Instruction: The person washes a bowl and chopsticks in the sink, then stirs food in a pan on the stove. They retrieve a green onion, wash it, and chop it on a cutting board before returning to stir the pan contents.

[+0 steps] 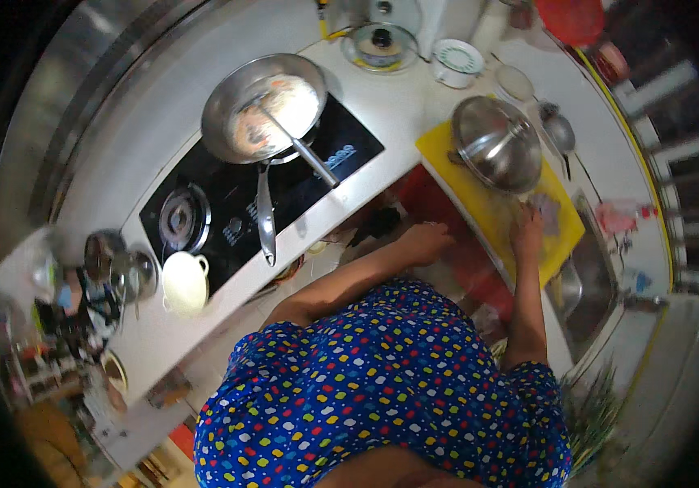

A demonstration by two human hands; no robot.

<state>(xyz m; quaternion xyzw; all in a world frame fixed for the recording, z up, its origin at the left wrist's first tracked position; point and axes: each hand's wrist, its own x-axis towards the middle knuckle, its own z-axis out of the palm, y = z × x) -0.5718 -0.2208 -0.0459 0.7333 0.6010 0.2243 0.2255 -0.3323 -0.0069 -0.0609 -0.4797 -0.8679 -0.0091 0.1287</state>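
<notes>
My right hand [528, 224] is at the yellow cutting board [477, 190], its fingers on a greyish, crumpled cloth-like piece [547, 212]; blur hides its exact kind. A domed stainless-steel lid [497, 145] rests on the board just beyond that hand. My left hand [430, 243] hangs in front of my body, over the gap between the counters. Its fingers look curled, and what may be in them is hidden. On the black cooktop [221, 204], a steel wok [218, 116] holds whitish food with orange bits [288, 104]. A metal-handled utensil [313, 160] leans in it.
A pale two-handled dish [185, 283] overlaps the cooktop's left end. The wok handle [266, 219] juts past the counter's front edge. A sink [590, 293] lies right of the board. A glass lid [380, 49], a white bowl [458, 61] and a ladle [558, 134] stand behind.
</notes>
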